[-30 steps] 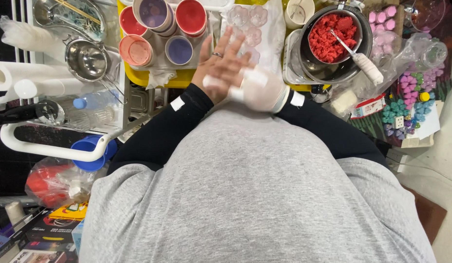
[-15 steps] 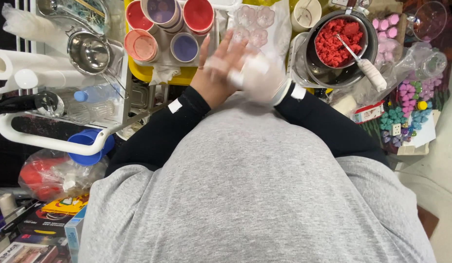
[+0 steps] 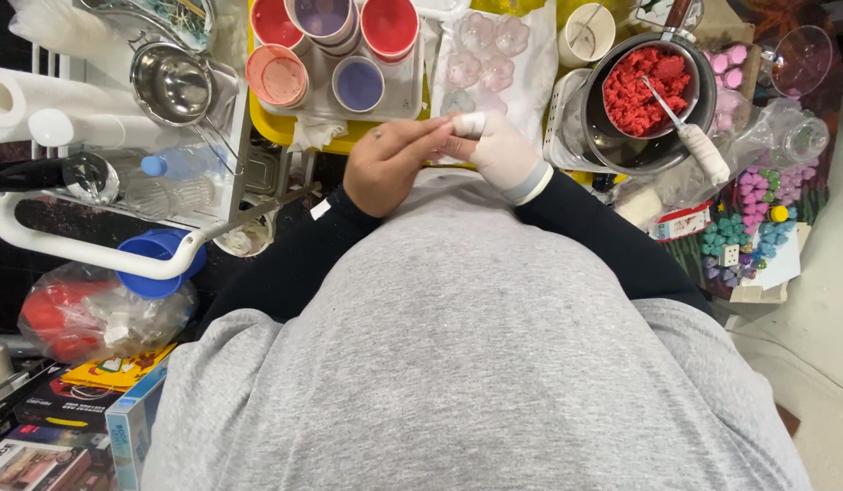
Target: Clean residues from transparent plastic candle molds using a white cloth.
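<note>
Hands together at centre: left hand (image 3: 389, 164) at 9 o'clock of right hand (image 3: 496, 145), fingertips touching. At 12 o'clock, clear mould sheet (image 3: 494, 59). At 11 o'clock, cups (image 3: 335, 50) on tray (image 3: 271, 127). At 2 o'clock, pot (image 3: 653, 95) with spoon (image 3: 685, 127) inside. At 3 o'clock, beyond pot, small shaped pieces (image 3: 758, 205). At 10 o'clock, metal bowl (image 3: 171, 84).
</note>
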